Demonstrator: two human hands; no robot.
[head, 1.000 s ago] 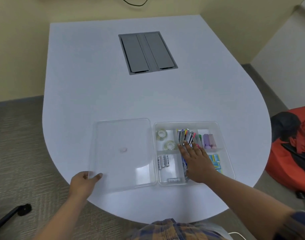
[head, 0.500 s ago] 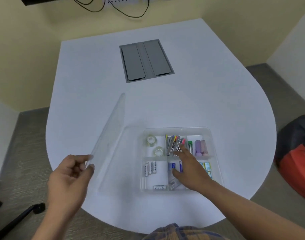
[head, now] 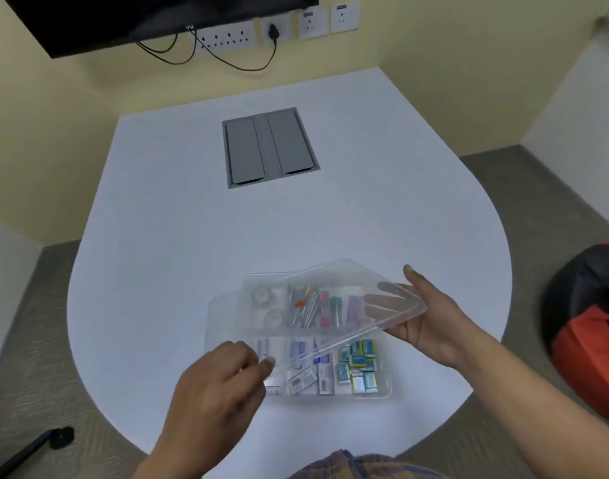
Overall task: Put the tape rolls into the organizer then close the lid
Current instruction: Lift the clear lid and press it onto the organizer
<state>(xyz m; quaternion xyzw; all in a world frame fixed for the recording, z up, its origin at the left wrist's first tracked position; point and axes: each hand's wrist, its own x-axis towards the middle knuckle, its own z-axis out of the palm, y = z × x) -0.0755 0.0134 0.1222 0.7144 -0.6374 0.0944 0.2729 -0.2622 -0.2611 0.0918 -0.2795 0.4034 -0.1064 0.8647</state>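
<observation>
Your left hand (head: 215,392) pinches the near-left corner of the one clear lid (head: 334,305) between thumb and fingertips. Your right hand (head: 431,319) supports the lid's right edge from beneath, palm up, fingers extended and visible through the plastic. The lid hangs tilted above the one organizer (head: 382,385), its left end lower, covering the far half of the tray; it is not seated.

The organizer rests on the white table (head: 192,254), near its front edge. Two tape rolls (head: 261,296) lie in the far-left compartment, one behind the other, seen through the lid. The compartment to their right holds a bundle of pens (head: 308,309); the count cannot be determined. The near-right compartment holds a cluster of small blue-green boxes (head: 358,364), too many and too blurred to count. One grey floor-box cover with two panels (head: 270,146) is set into the table, well apart from the organizer.
</observation>
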